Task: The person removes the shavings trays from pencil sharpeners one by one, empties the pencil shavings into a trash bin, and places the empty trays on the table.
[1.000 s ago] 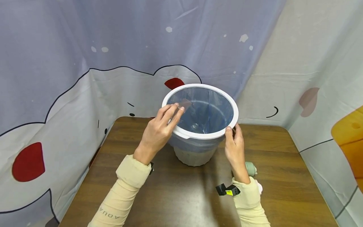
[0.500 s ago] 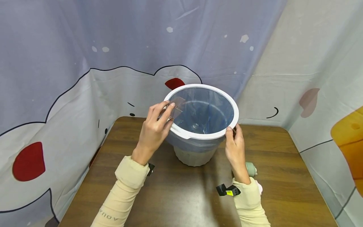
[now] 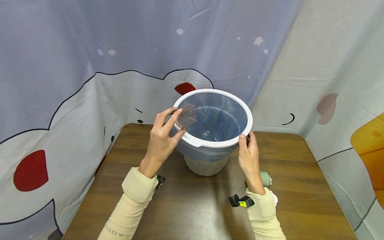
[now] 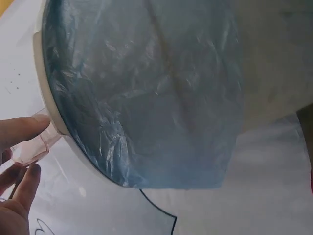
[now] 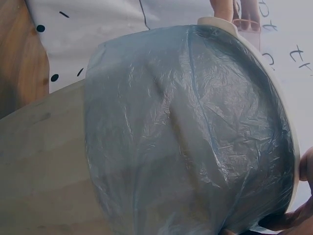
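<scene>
A waste bin with a white rim [image 3: 210, 144] and a pale ribbed body stands on the table, lined with a translucent blue bag [image 4: 146, 98] folded down outside. My left hand [image 3: 162, 136] pinches a small clear, pinkish plastic box [image 3: 190, 116] between thumb and fingertips at the left side of the rim. The left wrist view shows the thumb over this box beside the rim. On the right, my right hand [image 3: 249, 154] grips the rim, thumb on top and fingers underneath. Only crumpled liner shows inside the bin.
Beside my right wrist lies a green roll-like object [image 3: 265, 179], partly hidden. A small pinkish-white thing [image 3: 274, 198] peeks out by the right sleeve. The wooden table [image 3: 192, 206] ends at patterned curtains [image 3: 150, 96] at the back and both sides.
My left hand has drawn back left from over the opening to the rim. The clear box has turned and shows more of its shape. My right hand has stayed on the rim.
</scene>
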The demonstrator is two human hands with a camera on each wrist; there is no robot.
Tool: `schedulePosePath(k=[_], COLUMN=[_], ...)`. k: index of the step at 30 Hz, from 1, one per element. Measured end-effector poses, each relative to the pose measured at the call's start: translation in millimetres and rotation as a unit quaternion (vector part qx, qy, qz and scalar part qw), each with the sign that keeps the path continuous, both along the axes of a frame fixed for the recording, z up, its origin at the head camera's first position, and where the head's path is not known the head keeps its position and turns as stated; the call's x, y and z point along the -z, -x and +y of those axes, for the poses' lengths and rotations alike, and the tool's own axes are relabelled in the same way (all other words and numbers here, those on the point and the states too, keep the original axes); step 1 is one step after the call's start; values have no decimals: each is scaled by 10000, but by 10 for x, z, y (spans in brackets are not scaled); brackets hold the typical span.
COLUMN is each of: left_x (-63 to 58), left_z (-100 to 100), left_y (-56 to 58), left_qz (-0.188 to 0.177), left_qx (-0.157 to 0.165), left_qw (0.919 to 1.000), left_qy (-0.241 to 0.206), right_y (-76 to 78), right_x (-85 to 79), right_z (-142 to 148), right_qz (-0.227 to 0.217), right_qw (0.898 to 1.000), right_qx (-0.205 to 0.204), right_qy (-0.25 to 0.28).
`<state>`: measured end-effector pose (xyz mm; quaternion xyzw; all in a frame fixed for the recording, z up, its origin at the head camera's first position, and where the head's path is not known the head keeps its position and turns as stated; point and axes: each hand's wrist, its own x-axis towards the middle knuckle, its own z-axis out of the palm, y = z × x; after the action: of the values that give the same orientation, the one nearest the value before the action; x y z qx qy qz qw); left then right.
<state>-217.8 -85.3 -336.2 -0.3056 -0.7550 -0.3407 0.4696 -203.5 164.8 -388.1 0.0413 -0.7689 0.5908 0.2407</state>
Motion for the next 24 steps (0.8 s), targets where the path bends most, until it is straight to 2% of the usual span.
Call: schedulePosePath(k=[3, 5, 11, 16, 19, 24], left_x=[13, 2, -118, -110, -109, -90], left_z=[2, 8, 46, 34, 32, 20], left_y=[3, -13, -132, -143, -158, -200], left_qz=[-189, -372, -855, -1215, -1539, -2217], left_qx=[126, 331, 1069, 1238, 1344, 1580], left_qw=[9993, 9970, 9804, 9705, 9600, 9323], left_qy=[-289, -588, -1418, -1672, -1915, -2383], right_y=[1, 3, 5, 1, 1, 2], right_x=[4, 5, 1, -11, -16, -9], right_z=[-1, -1, 5, 13, 12, 10], right_qz=[-21, -32, -16, -35, -81, -122], right_qw=[10000, 10000, 10000, 10000, 10000, 9999], right_qx=[-16, -15, 5, 30, 47, 38], right_qy=[9, 14, 17, -2, -23, -29])
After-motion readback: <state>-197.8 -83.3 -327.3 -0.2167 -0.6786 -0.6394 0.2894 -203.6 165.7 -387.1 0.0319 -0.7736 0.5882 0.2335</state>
